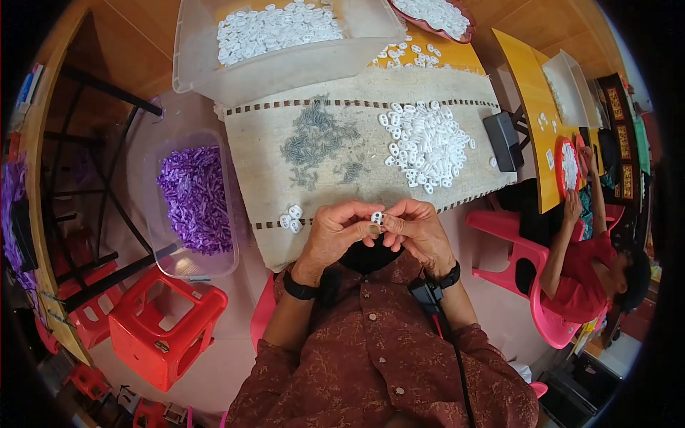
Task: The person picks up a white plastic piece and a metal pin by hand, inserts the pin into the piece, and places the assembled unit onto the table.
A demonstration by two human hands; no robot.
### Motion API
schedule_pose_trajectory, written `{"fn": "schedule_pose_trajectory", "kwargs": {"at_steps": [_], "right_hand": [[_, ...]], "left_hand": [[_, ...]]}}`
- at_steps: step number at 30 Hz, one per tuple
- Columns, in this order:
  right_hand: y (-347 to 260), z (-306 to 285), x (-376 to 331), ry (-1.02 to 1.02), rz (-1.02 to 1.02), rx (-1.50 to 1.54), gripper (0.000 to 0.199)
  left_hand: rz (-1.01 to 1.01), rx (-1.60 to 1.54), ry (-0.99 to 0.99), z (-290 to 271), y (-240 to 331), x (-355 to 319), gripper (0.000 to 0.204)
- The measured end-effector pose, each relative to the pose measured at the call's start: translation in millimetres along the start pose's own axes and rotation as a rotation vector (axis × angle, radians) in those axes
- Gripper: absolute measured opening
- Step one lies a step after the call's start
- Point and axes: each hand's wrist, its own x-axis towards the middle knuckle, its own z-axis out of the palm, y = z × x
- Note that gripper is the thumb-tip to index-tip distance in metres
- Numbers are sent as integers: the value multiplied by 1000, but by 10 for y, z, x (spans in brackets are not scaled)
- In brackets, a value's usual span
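Above the near edge of the table, my left hand (pixel 335 230) and my right hand (pixel 419 230) meet, fingertips closed around a small white oval plastic piece with two holes (pixel 377 217). Whether another small part is between the fingers cannot be made out. Beyond my right hand lies a heap of similar white pieces (pixel 430 143). A loose spread of tiny grey metal parts, which look like springs (pixel 314 139), covers the cloth beyond my left hand. Several white pieces (pixel 291 218) sit in a small group left of my left hand.
A translucent bin of white pieces (pixel 285 71) stands at the table's far side, with a red dish (pixel 467 28) beside it. A black box (pixel 504 141) is at the right edge. Left are a tub of purple parts (pixel 196 196) and a red stool (pixel 168 321). Another person (pixel 581 274) works at right.
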Motion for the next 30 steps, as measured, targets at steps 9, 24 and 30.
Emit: {"fn": "schedule_pose_trajectory", "kwargs": {"at_steps": [9, 24, 30], "right_hand": [[2, 37, 13, -7, 16, 9, 12], [-17, 35, 55, 8, 117, -8, 13], [-53, -8, 73, -33, 126, -33, 13]], "left_hand": [[-30, 11, 5, -12, 7, -2, 23], [-10, -28, 5, -16, -40, -14, 19], [32, 77, -14, 10, 6, -12, 19]]}}
